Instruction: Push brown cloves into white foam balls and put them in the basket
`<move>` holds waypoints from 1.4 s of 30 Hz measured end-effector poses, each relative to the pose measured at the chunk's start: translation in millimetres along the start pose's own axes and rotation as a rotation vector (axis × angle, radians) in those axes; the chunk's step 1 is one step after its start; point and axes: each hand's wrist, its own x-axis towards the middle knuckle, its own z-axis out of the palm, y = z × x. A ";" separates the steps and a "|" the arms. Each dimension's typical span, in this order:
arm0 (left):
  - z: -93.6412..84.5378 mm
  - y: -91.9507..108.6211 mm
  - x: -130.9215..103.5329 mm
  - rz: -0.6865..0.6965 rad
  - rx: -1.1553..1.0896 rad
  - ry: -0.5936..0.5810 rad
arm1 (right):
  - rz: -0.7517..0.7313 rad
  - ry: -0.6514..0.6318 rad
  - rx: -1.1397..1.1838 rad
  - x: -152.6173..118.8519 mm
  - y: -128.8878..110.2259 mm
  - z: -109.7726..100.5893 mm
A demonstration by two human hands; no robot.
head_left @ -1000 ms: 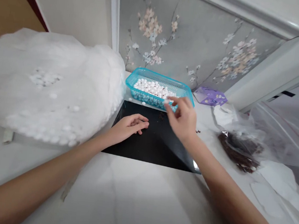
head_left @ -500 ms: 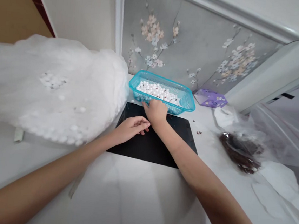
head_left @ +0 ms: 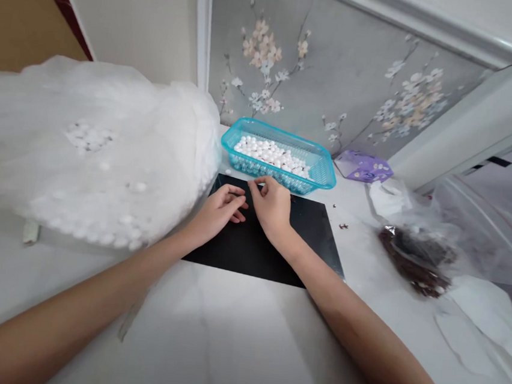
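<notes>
My right hand is over the far part of a black mat, just in front of a blue plastic basket. Its thumb and forefinger come together in a pinch; whatever is between them is too small to make out. Many small white balls lie in the basket. My left hand hovers at the mat's left side, close to the right one, thumb and forefinger drawn together and the other fingers curled. Anything it holds is hidden.
To the left lies a big, translucent white bag of white balls. On the right are a clear bag with dark brown pieces, a purple packet and small dark bits on the white table. A floral panel stands behind.
My right hand has drawn back slightly from the basket's near side, its pinched fingers now showing. My left hand has shifted a little to the left, away from the right wrist.
</notes>
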 end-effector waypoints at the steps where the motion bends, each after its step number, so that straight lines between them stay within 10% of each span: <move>1: -0.2 0.4 0.2 -0.001 -0.009 0.015 | 0.004 0.028 0.097 -5.7 -0.2 -1.3; 13: -0.9 6.4 -0.4 -0.027 -0.162 0.041 | -0.240 -0.048 0.334 -27.2 -4.2 -5.7; 19: -1.7 8.0 -1.8 -0.061 -0.057 0.028 | 0.048 0.240 0.096 -12.8 48.8 -33.4; 28: 3.6 12.4 -8.9 -0.028 0.128 0.006 | 0.255 0.021 -0.004 -0.8 80.6 -42.9; 42: 79.3 11.0 23.8 0.076 -0.137 0.052 | 0.312 -0.051 0.877 -13.0 67.5 -50.0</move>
